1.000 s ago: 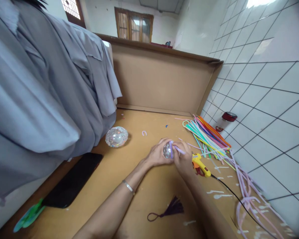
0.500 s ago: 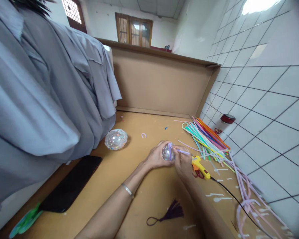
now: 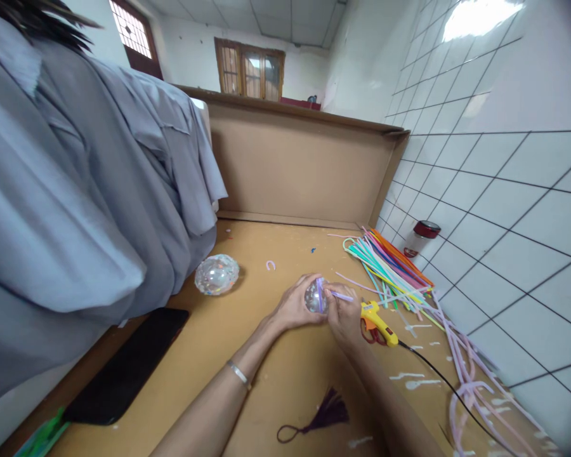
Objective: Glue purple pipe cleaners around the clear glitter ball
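My left hand (image 3: 292,306) is wrapped round a small clear plastic ball (image 3: 311,301) just above the table. A purple pipe cleaner (image 3: 342,296) runs upright across the ball's face, with its loose end sticking out to the right. Thumb and fingers of my right hand (image 3: 345,317) pinch this pipe cleaner against the ball's right side. Close by my right hand lies a yellow glue gun (image 3: 378,324) with a black cord, partly over red-handled scissors (image 3: 372,334). A dark purple tassel (image 3: 330,409) with a loop lies below, between my forearms.
Another clear round piece (image 3: 217,275) with a rough rim stands at left, near a black phone (image 3: 128,365). Colourful pipe cleaners (image 3: 390,266) are heaped at right beside a red-lidded jar (image 3: 421,238). A cardboard panel (image 3: 295,165) closes the back; grey cloth (image 3: 99,190) hangs at left.
The view has shifted slightly, so the things on the table sit a little further left. Both hands keep their hold on the ball and the purple pipe cleaner.
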Available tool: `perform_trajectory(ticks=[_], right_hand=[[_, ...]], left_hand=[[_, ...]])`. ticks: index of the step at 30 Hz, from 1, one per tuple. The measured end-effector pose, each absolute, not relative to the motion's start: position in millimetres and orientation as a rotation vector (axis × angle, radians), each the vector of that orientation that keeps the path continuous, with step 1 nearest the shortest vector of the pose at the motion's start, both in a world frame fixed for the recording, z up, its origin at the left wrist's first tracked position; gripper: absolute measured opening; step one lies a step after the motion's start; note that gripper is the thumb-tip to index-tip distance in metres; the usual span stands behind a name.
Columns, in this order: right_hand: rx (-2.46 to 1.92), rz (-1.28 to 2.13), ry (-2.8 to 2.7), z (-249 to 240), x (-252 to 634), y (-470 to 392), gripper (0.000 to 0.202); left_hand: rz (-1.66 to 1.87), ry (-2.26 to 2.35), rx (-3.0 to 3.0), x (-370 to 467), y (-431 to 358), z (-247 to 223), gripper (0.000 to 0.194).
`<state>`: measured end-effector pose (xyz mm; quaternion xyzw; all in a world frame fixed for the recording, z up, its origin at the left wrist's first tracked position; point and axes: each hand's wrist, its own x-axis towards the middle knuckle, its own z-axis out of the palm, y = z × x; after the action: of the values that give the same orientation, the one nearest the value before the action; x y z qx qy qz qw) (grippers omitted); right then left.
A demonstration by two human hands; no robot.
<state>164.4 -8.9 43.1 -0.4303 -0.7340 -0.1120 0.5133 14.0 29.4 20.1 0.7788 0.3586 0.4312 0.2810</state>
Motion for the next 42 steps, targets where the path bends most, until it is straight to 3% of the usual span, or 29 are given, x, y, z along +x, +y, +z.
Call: perform_trajectory(ticks=[22,30,42], right_hand=[[-1.036,-0.272,-1.766,42,163,-10,0.023],[-1.025,-0.245,-1.746,42,164,-11,0.021],[-1.049,-0.249,-1.762,45,163,-12,0.023]], left_hand=[[1.065,1.118,1.895,15,19,28,0.096],[1.056,1.065,1.900,14,22,25,0.084],[1.067,1.099,1.882,15,22,24,0.090]])
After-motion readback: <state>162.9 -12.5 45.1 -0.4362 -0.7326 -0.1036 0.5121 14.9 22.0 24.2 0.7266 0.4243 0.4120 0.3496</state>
